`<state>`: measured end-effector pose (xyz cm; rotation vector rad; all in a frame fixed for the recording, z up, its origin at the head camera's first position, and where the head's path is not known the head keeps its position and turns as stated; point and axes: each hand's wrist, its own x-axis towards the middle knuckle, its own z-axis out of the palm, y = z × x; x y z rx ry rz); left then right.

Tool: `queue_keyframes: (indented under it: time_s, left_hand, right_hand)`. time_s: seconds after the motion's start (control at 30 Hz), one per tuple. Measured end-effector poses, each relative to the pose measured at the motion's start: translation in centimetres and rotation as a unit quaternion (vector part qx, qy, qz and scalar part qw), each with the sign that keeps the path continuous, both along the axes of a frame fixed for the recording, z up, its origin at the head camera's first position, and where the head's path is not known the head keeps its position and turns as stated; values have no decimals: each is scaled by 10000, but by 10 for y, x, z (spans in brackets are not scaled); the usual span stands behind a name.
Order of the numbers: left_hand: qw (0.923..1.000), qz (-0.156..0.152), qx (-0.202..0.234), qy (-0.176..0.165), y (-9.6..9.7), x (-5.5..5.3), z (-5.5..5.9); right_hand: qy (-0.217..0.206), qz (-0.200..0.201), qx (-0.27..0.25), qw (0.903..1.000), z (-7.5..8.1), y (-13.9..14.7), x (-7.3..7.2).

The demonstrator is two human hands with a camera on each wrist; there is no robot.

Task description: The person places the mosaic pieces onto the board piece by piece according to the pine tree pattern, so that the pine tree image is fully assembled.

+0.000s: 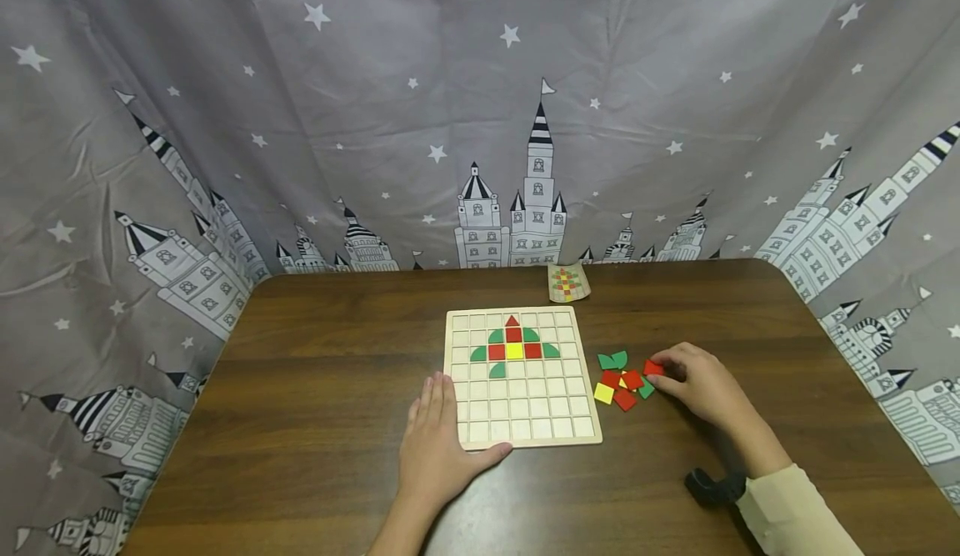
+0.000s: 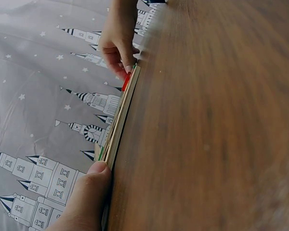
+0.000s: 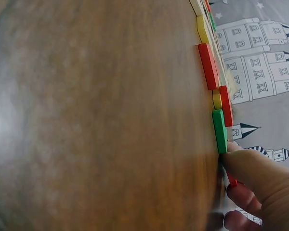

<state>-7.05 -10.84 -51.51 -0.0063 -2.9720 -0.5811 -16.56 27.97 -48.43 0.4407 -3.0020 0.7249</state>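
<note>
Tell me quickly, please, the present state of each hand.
Left hand: open, touching the board.
Right hand: closed, pinching a red piece.

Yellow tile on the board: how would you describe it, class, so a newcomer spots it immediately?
On the brown table lies a pale gridded board. There, the yellow tile sits between two red squares. It is the board's only yellow piece.

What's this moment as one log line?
Left hand: on edge of board; right hand: pinching red piece; loose pieces: right of board; board: partly filled; pattern card: beyond board
</note>
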Motion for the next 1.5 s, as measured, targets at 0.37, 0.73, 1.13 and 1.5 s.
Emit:
queue_keyframes:
  time_s: [0.37,0.73,1.13,1.5]
  left_hand:
    - [10000,17,23,-95,0,-1,-2]
    - [9999,37,12,-100,0,1,-2]
    - [9998,44,-59,-203,-1,0,-1]
    - [9999,11,-46,-143,-1,0,0]
  right_hand:
    - [458,194,3,9988,8,-15,-4]
    - [287,701,-518,9958,21,-71,-17]
    - [176,1162,-507,9918,25,-139,-19]
    - [713,1718,534,9811,12,-177,-17]
